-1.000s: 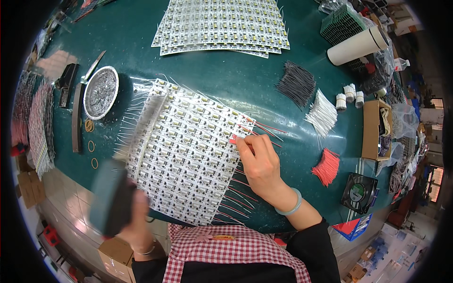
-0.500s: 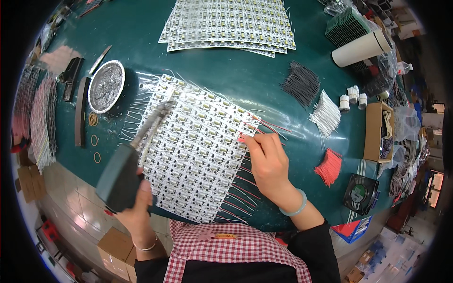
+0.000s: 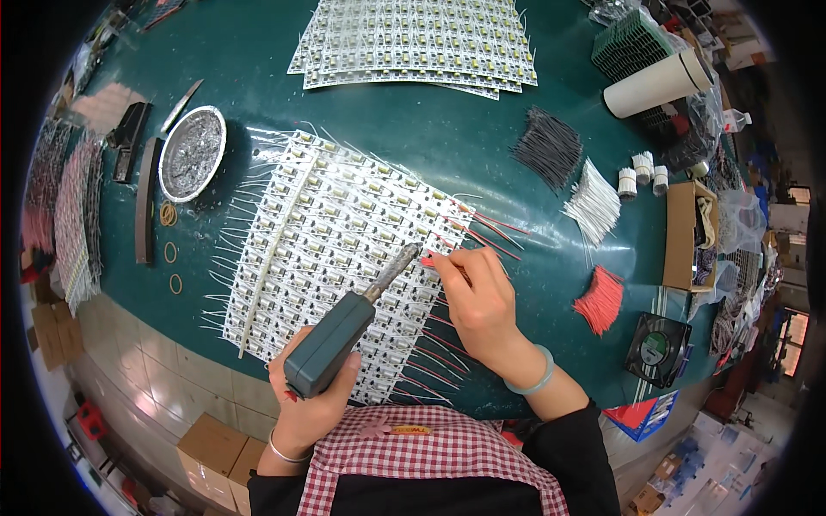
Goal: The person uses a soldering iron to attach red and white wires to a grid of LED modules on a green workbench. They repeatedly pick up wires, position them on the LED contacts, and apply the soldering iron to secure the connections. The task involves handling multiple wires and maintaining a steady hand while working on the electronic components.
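- Left hand grips a grey soldering iron, tip angled onto the white circuit panel (on the green counter).
- Right hand pinches a red wire at the tip, steadying it for soldering.

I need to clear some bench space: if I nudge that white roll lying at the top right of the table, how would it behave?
The white roll lies on its side, so a nudge would probably send it rolling. It looks like a hollow tube, likely light for its size. It rests against the green trays, which may check it on that side.
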Motion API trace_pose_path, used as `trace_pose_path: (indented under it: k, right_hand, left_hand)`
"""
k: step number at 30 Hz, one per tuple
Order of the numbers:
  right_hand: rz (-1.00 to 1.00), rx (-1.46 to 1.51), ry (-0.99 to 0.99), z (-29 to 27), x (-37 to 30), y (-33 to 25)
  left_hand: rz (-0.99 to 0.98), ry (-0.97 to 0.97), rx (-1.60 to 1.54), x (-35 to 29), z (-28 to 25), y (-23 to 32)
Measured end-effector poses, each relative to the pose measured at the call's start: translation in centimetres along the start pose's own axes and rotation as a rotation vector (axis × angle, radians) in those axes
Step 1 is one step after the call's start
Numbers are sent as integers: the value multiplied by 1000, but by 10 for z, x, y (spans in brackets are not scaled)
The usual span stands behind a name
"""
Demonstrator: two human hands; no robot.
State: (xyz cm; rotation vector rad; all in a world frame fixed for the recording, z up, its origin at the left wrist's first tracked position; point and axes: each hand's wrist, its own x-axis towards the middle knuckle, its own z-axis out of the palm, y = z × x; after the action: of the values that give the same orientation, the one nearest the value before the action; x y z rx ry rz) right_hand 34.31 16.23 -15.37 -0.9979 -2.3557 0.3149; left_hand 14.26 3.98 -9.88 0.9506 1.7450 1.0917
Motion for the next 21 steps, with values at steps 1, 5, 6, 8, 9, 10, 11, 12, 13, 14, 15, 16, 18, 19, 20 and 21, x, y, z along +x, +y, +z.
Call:
trace_pose_path:
  k: [1,5,6,8,9,10,11,12,13,14,15,16,18,19,20,21]
  right_hand:
    - [0,-2,-5,0,0,0]
    - [10,-9,-13,1,0,-1]
    - [13,-10,-14,1,0,-1]
    - [18,-11,-8,2,0,-1]
    - [20,-9,-2,2,1,-1]
    - [22,-7,4,2,1,-1]
    - [25,0,7,2,1,-1]
    - [28,8,11,2,2,0]
    - [31,16,14,2,2,0]
    - [7,37,18,3,2,1]
    - [-17,59,22,4,1,4]
    - [-42,80,26,5,1,6]
    - [-58,88,10,6,0,8]
    - [-66,92,3,7,0,9]
    - [-76,97,-3,6,1,9]
    - [-86,102,-9,6,2,10]
  left_hand:
    - [41,0,13,1,1,-2]
    - [121,-21,69,3,2,-4]
    - [113,-18,53,3,2,-4]
    - [97,-12,20,4,3,-5]
    - [95,-6,14,3,4,-5]
    - [93,1,9,3,4,-5]
    - [91,7,4,3,4,-5]
    - [82,1,6,3,4,-4]
    - [73,-4,8,3,3,-4]
    - [64,-10,10,3,3,-4]
    - [53,-8,3,3,3,-4]
    - [42,-7,-3,3,3,-4]
    - [43,3,10,1,2,-5]
    - [56,11,29,0,2,-7]
    - [68,21,47,0,2,-7]
    - [67,34,25,0,2,-8]
